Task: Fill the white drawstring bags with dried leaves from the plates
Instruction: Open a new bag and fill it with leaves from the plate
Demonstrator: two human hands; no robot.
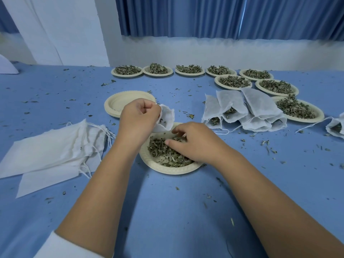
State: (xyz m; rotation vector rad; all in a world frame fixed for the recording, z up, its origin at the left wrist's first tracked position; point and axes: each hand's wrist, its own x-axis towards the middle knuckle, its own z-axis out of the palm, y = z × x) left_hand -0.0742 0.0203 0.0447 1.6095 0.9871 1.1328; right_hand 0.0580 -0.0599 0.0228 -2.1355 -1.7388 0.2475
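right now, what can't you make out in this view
Head view only.
Fill of the white fabric drawstring bag: the left hand and its own folds hide the inside.
Right hand grip: fingertips sink into the dried green leaves on the round beige paper plate.
Filled white bag at the right edge: cut off by the frame.
Count of the stacked empty beige plates: too fine, partly behind the left hand.

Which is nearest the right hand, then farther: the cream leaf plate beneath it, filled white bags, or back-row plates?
1. Round cream paper plate of leaves, under the right hand.
2. Filled white bags, heaped rightward.
3. Back-row plates, farthest back.
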